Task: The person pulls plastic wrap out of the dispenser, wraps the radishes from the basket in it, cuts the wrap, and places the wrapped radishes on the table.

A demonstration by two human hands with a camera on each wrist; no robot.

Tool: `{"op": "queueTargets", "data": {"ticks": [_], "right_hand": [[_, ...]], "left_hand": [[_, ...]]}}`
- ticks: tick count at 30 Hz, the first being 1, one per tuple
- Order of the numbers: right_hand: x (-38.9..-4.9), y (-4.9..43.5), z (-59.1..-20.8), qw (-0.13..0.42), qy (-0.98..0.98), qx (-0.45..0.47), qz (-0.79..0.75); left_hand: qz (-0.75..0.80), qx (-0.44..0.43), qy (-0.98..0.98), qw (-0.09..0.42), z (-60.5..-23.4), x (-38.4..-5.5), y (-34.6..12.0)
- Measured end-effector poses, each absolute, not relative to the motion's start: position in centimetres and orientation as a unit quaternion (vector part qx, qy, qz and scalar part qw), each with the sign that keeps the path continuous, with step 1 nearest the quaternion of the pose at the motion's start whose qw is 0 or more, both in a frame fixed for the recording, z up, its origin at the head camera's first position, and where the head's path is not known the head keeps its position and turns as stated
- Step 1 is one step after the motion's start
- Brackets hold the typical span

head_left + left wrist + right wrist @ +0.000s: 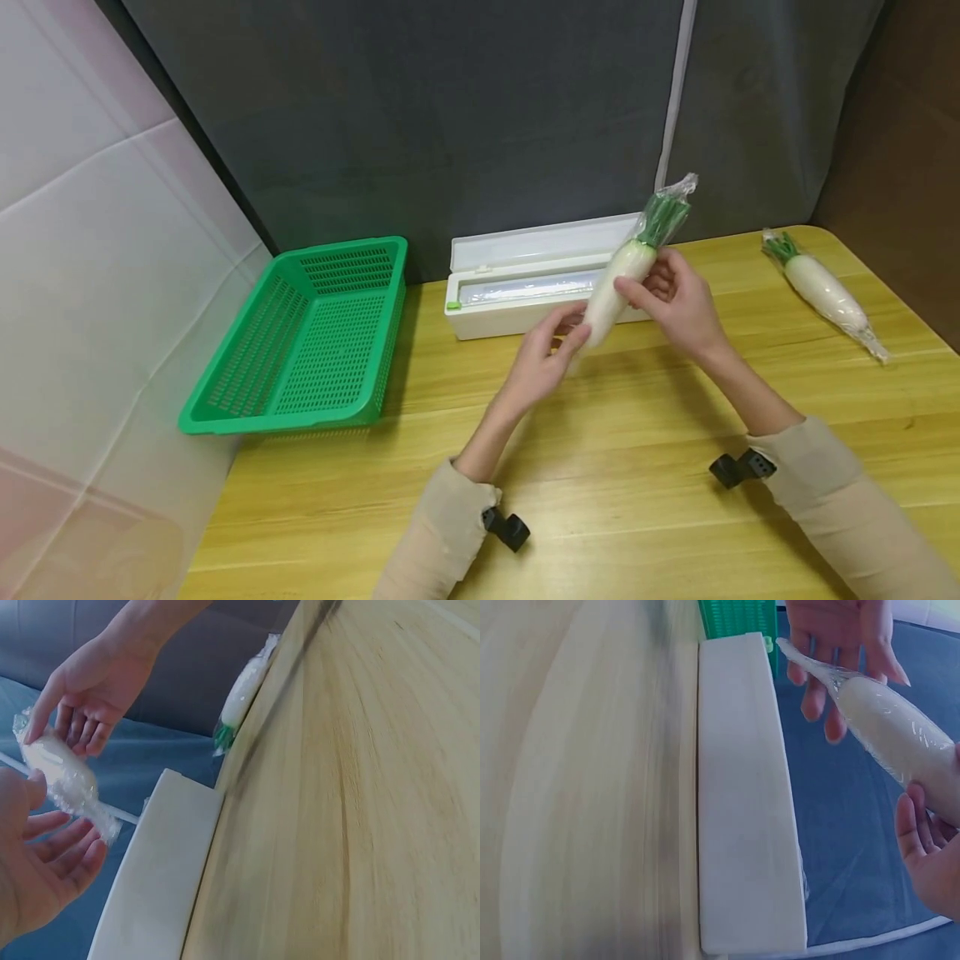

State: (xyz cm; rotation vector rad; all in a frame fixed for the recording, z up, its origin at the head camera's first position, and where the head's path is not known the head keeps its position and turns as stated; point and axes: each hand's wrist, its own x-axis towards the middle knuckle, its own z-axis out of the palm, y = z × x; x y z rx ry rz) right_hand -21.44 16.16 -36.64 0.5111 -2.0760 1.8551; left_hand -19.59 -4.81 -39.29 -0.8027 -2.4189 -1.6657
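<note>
A white radish (621, 279) with green leaf stubs, sealed in clear plastic film, is held up above the table at a slant, leaves toward the upper right. My right hand (678, 304) grips its upper body, thumb on the near side and fingers behind. Close at the lower, tail end is my left hand (546, 354), its thumb along the radish. The right wrist view shows the left hand's fingers (836, 694) loosely extended by the twisted film tail. Behind the hands stands a white film dispenser box (517, 318), lid raised, a clear film roll inside.
A second film-wrapped white radish (828, 296) lies at the right of the wooden table (600, 500). To the left, a green plastic basket (367, 408) with slotted sides stands near the white side wall. A dark curtain (412, 125) hangs behind the table.
</note>
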Motion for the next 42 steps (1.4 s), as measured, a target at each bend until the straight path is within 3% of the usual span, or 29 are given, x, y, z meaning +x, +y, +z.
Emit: {"op": "queueTargets", "data": {"ticks": [16,42], "right_hand": [[-23.2,20.3,-36.5,0.209,-0.779,0.137,0.575],[-26.7,27.4,-38.2,0.179,-0.879,0.011,0.443]], "left_hand": [[-0.530,-0.239,-0.810,0.074,-39.7,-20.0,-6.7],[-0.526,-0.210,-0.814,0.130,-40.5,-20.5,-10.8]]}}
